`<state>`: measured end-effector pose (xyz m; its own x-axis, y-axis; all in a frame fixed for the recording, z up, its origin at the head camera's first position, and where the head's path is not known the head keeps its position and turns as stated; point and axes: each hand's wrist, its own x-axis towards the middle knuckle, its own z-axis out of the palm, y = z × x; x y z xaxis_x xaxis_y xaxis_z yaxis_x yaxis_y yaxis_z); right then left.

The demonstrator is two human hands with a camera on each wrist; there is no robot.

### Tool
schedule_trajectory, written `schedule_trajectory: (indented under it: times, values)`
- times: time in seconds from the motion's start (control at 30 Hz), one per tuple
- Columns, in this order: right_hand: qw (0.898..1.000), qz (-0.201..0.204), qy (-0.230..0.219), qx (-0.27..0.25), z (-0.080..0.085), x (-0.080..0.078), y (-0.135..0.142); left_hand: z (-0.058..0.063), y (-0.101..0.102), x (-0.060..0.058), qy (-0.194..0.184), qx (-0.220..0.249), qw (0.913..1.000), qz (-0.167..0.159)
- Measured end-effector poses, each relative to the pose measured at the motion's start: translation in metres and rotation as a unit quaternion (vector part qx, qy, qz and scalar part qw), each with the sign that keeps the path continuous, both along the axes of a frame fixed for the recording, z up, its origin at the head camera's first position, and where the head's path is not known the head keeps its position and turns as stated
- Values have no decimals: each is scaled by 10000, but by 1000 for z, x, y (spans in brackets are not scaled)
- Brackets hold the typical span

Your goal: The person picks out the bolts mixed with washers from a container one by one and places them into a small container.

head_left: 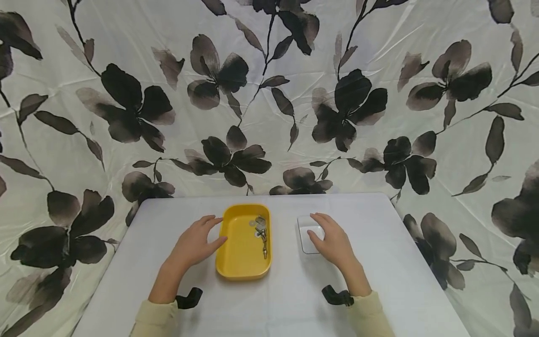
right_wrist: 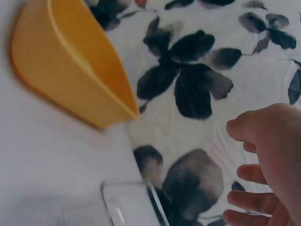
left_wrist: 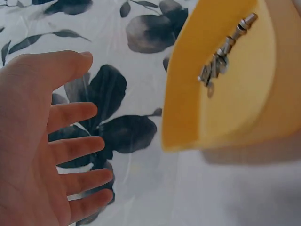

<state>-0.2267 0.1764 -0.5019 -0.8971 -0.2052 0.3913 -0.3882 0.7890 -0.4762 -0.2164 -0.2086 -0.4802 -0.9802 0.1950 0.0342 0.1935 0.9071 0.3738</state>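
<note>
A yellow tray (head_left: pixel 237 252) sits in the middle of the white table, with small metal hardware (head_left: pixel 264 234) along its right side. In the left wrist view the metal pieces (left_wrist: pixel 221 59) look like screws or bolts and round washers. My left hand (head_left: pixel 194 241) is at the tray's left rim, fingers spread and holding nothing. To the right of the tray stands a small clear box (head_left: pixel 305 243), also seen in the right wrist view. My right hand (head_left: pixel 335 242) hovers by the box's right side, thumb apart from its fingers, and nothing is in it.
The white table (head_left: pixel 278 309) ends at a far edge just behind the tray and box. Behind it hangs a floral cloth (head_left: pixel 269 112). A black wrist mount (head_left: pixel 190 298) is strapped at the left wrist, another black mount (head_left: pixel 337 296) at the right.
</note>
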Motion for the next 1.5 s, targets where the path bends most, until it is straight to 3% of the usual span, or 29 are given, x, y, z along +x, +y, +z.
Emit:
schedule_trajectory:
  times: [0.2, 0.4, 0.53, 0.83, 1.0, 1.23, 1.5]
  values:
    - [9989, 256, -54, -380, -2, 0, -33, 6, 9, -8, -32, 287, 9996, -77]
    - [9958, 382, -572, -607, -18, 10, -59, 7, 18, -11, -269, 589, 9979, -89]
    - [9922, 455, -807, -836, -25, 11, -69, 6, 21, -15, -221, 827, 9963, -57]
    - [9855, 691, -904, -1255, -36, 13, -79, -26, 23, -25, -442, 1289, 9907, -13]
    - [9826, 769, -1027, -1345, -42, 19, -82, -43, 21, -23, -625, 1445, 9875, 119]
    - [9797, 724, -1078, -1525, -49, 24, -86, -62, 21, -19, -549, 1502, 9869, 230]
    - [9646, 836, -1632, -1894, -67, 31, -95, -79, 22, -12, -533, 1726, 9827, 410]
